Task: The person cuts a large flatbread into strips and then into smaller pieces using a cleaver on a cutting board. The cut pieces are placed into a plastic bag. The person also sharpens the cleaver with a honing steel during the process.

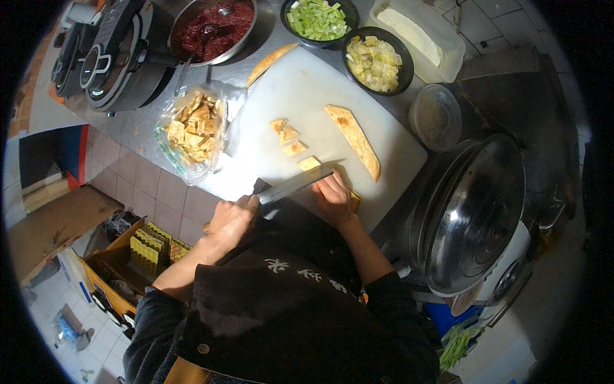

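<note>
My left hand (231, 224) is closed round the handle of a kitchen knife (291, 187), whose blade reaches across to my other hand. Bent fingers of my right hand (332, 195) press on a strip of flatbread (354, 201); the hand covers most of it. Just past the blade lies a cut piece of flatbread (309, 163), with several small pieces (289, 135) farther off. A long uncut strip (354, 142) rests to the right on the white cutting board (268, 96). Another flatbread strip (270, 64) lies along the board's far left edge.
Left of the board is a plastic bag (192, 131) of flatbread pieces. Behind stand a metal bowl (214, 32) of dark red paste, black bowls of chopped green vegetable (316, 19) and pale leaves (373, 63), and a tub of white powder (409, 33). A large lidded pot (476, 214) stands right.
</note>
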Demonstrator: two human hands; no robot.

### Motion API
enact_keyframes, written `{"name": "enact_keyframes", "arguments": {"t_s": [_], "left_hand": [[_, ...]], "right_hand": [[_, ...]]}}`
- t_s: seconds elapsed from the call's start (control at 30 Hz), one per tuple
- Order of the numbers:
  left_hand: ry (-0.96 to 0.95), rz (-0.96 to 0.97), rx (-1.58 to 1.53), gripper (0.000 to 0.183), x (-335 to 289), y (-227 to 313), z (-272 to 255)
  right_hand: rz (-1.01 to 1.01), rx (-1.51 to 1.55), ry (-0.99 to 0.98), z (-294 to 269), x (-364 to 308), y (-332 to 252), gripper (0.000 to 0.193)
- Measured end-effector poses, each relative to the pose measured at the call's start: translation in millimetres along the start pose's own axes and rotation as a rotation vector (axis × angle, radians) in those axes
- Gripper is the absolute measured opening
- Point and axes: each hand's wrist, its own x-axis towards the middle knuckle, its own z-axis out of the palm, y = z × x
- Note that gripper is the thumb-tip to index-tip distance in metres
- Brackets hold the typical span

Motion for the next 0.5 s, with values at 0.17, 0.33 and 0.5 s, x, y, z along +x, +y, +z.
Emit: {"name": "enact_keyframes", "arguments": {"t_s": [0.17, 0.33, 0.5], "left_hand": [[-0.077, 0.014, -0.063, 0.057, 3, -1, -18], [-0.138, 0.008, -0.129, 0.051, 32, 5, -15], [0.0, 0.036, -0.147, 0.038, 65, 8, 18]], "right_hand": [[-0.008, -0.046, 0.023, 3, -3, 4, 0.009], [0.072, -0.018, -0.021, 14, -18, 13, 0.022], [0.007, 0.002, 0.105, 7, 1, 0, 0.008]]}}
